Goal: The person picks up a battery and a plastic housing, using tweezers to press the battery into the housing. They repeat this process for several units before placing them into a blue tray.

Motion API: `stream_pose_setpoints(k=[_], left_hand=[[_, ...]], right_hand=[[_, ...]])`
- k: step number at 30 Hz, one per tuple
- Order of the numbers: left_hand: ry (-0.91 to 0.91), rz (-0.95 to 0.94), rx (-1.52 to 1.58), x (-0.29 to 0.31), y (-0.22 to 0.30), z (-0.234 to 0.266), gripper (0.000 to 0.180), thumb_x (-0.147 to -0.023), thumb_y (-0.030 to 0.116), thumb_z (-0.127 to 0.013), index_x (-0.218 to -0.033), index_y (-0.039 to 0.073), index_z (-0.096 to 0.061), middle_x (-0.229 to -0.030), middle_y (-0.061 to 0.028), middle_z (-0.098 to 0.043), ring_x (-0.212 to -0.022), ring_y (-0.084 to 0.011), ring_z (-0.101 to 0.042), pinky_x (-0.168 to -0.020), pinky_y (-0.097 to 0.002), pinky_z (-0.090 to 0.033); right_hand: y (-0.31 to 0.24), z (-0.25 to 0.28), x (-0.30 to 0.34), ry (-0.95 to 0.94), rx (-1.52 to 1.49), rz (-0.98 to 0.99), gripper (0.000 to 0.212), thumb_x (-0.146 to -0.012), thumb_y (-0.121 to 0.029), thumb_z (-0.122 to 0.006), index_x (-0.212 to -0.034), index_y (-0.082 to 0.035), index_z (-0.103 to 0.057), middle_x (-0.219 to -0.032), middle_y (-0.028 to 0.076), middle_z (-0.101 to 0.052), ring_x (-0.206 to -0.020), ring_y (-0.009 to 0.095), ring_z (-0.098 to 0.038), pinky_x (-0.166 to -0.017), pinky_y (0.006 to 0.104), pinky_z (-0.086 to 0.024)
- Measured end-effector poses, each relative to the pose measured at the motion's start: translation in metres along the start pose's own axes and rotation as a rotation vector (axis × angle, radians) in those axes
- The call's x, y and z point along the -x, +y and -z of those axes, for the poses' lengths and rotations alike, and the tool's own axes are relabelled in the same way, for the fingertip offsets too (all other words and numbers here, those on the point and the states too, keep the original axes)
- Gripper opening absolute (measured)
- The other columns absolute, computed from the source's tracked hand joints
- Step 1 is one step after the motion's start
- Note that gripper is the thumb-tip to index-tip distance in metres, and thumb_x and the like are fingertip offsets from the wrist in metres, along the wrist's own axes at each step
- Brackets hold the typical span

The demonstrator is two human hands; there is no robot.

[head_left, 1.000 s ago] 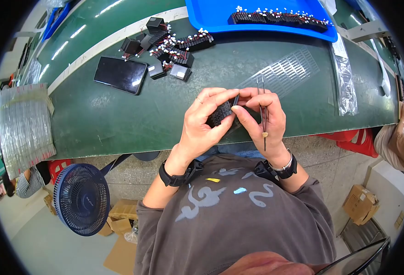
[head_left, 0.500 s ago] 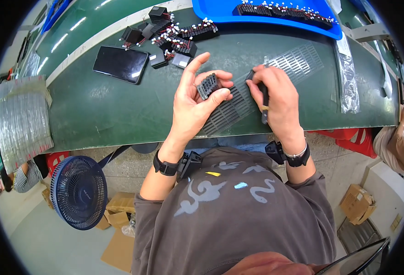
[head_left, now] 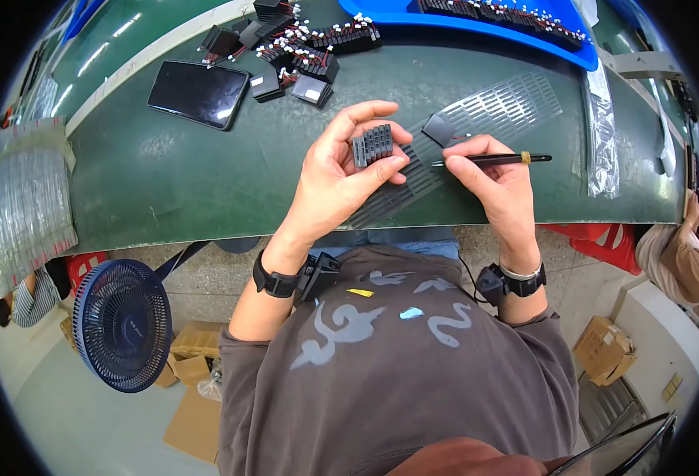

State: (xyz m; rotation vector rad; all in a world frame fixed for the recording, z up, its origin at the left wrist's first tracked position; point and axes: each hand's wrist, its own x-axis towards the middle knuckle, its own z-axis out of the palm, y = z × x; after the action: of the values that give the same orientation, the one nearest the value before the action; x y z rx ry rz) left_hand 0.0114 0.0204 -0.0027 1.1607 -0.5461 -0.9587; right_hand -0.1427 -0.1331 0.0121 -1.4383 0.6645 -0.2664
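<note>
My left hand [head_left: 337,170] is closed around a small stack of dark slotted plastic pieces [head_left: 373,146], pinched between thumb and fingers. My right hand [head_left: 498,178] grips a slim black pen-like tool [head_left: 498,159] with a yellowish band; its pale pointed tip faces left, toward the stack but apart from it. Just above the right fingertips, a flat black square part [head_left: 439,129] with a short wire and a small white end lies at the edge of a grey slotted grid sheet [head_left: 508,107]. The sheet stretches diagonally across the green table beneath both hands.
Several black blocks with red wires and white connectors [head_left: 310,59] are heaped at the back, beside a black phone [head_left: 199,94]. A blue tray [head_left: 476,33] holds a row of similar parts. Clear plastic packaging [head_left: 601,135] lies right; a fan [head_left: 123,325] stands lower left.
The tool in my right hand has swung from upright to nearly level. The black square part, earlier at my right fingertips, now lies apart from them. My left hand has turned the stack slightly.
</note>
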Motion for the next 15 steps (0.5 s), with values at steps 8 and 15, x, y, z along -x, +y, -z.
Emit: stream_pose_setpoints(k=[8, 15], left_hand=[[-0.009, 0.029, -0.279, 0.001, 0.000, -0.002, 0.051, -0.085, -0.006, -0.064, -0.133, 0.004, -0.050, -0.111, -0.0085, -0.059, -0.089, -0.0121, -0.066, -0.078, -0.0273, -0.061], [0.002, 0.081, -0.234, -0.005, 0.008, -0.006, 0.048, -0.088, -0.007, -0.060, -0.134, 0.001, -0.049, -0.103, -0.0066, -0.061, -0.094, -0.0143, -0.067, -0.084, -0.0291, -0.059]], right_hand=[[0.004, -0.015, -0.006, 0.115, 0.406, 0.213, 0.019, -0.090, -0.015, -0.073, -0.083, -0.004, -0.060, -0.070, -0.004, -0.057, -0.064, 0.003, -0.048, -0.056, 0.0206, -0.037], [0.005, -0.016, -0.007, 0.157, 0.421, 0.251, 0.022, -0.089, -0.015, -0.075, -0.081, -0.004, -0.058, -0.067, -0.004, -0.056, -0.061, 0.003, -0.046, -0.054, 0.0212, -0.037]])
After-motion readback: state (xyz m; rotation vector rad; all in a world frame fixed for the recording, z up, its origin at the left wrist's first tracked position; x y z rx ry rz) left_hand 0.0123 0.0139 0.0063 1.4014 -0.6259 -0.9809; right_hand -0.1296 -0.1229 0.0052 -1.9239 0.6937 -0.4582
